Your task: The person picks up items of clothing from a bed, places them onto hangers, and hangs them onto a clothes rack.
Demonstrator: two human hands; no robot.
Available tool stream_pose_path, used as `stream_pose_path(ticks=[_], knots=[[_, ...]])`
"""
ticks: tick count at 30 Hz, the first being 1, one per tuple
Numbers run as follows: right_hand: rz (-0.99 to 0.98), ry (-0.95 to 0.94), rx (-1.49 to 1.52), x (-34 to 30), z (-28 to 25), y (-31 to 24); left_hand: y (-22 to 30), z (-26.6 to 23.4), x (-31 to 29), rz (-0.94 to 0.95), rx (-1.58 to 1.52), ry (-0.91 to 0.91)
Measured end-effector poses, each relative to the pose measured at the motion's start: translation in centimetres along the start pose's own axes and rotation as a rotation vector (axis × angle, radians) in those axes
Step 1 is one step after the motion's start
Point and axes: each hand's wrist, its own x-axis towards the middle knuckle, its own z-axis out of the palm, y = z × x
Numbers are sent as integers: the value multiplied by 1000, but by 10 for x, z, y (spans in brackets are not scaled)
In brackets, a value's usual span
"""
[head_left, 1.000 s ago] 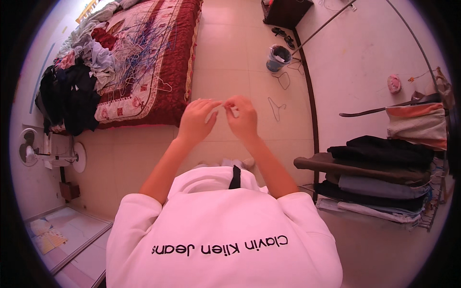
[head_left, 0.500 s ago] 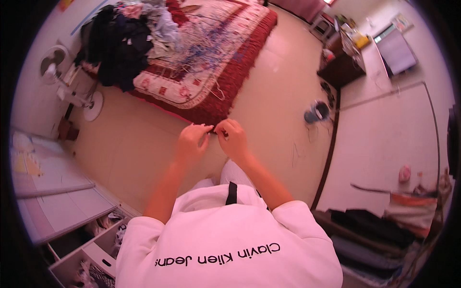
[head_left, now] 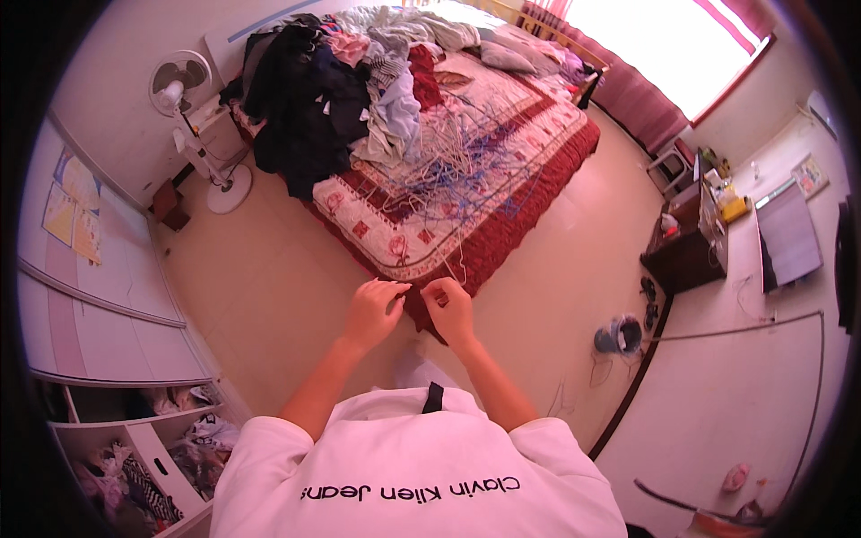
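Head camera: both your hands are raised close together, a small gap between them, in front of the near corner of the bed [head_left: 516, 242]. Your left hand [head_left: 374, 312] is loosely bent, its thumb standing apart from the fingers. Your right hand [head_left: 450, 312] has its fingers curled toward the thumb; you can't tell from here whether it pinches anything, nor whether either hand touches the bed. The quilt [head_left: 386, 229], red and cream with a flower pattern, covers the bed top right behind your fingertips. A pale hanger [head_left: 458, 267] lies at the bed's near corner, just beyond your right hand. A tangle of white and blue hangers [head_left: 448, 170] spreads across the middle of the bed, with dark clothes [head_left: 309, 117] heaped on its left side. The fan [head_left: 179, 85] stands left of the bed; the bin [head_left: 617, 338] sits to its right.
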Motion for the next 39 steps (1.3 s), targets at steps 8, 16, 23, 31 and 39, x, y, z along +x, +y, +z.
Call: stream_pose_path(ticks=[8, 16, 23, 31, 39], knots=[[-10, -49, 70, 97, 4, 19, -19, 9, 78, -57, -15, 41], [-20, -176, 74, 149, 48, 34, -66, 7, 91, -156, 60, 107], [-47, -233, 79, 193, 107, 18, -124, -32, 114, -163, 77, 166], [-77, -203, 78, 248, 198, -17, -213, -101, 139, -143, 55, 156], [-120, -196, 84, 283, 310, -49, -300, -180, 144, -156, 111, 180]])
